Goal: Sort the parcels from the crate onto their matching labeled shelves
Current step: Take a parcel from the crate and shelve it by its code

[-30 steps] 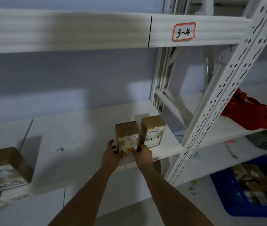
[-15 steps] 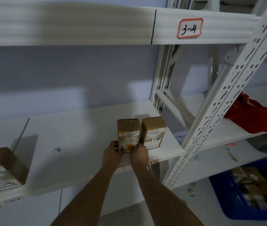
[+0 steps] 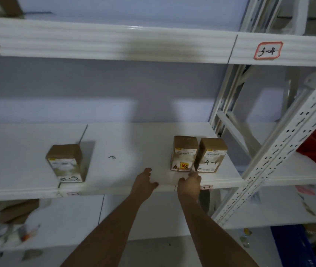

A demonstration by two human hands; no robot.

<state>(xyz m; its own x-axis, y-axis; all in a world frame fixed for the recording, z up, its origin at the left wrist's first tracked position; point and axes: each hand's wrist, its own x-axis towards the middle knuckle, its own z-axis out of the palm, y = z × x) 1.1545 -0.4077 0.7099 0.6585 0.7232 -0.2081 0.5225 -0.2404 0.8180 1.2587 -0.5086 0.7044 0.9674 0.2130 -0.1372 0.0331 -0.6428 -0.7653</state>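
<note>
Two bare forearms rose from the bottom of the frame to the shelf (image 3: 114, 147) edge at centre, where the left hand (image 3: 143, 181) lay with loose fingers holding nothing and the right hand (image 3: 189, 183) reached, fingers relaxed, just below a parcel (image 3: 184, 154). That parcel stood upright beside a second (image 3: 212, 155) marked 4-4, with a third (image 3: 66, 162) well apart at centre left. A careless brush by the right hand could tip the near parcel off the edge. The white metal racking stood against a pale wall, a blue crate (image 3: 296, 247) at lower right.
</note>
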